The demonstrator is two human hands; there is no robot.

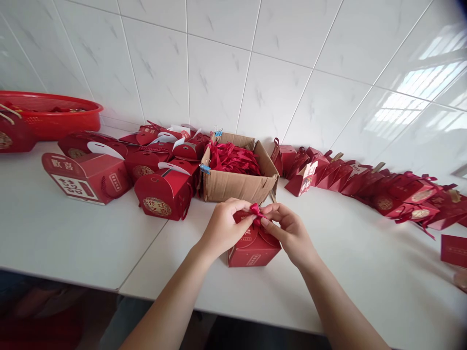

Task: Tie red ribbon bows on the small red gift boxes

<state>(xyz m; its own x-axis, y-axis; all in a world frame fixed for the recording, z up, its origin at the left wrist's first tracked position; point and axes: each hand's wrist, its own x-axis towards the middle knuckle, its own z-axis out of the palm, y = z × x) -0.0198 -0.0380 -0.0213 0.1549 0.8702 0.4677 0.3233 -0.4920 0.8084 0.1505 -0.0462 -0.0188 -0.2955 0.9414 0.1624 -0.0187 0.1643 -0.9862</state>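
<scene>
A small red gift box with pale printed characters stands on the white table in front of me. On its top sits a red ribbon bow. My left hand pinches the bow from the left between thumb and fingers. From the right, my right hand is closed on the other side of the same bow. Both hands partly cover the upper part of the box. Just behind them is an open cardboard box filled with loose red ribbons.
Several red gift boxes stand left of the cardboard box, some with lid flaps up. A red plastic basket is at the far left. Along the tiled wall to the right runs a row of ribboned boxes. The table edge is near me.
</scene>
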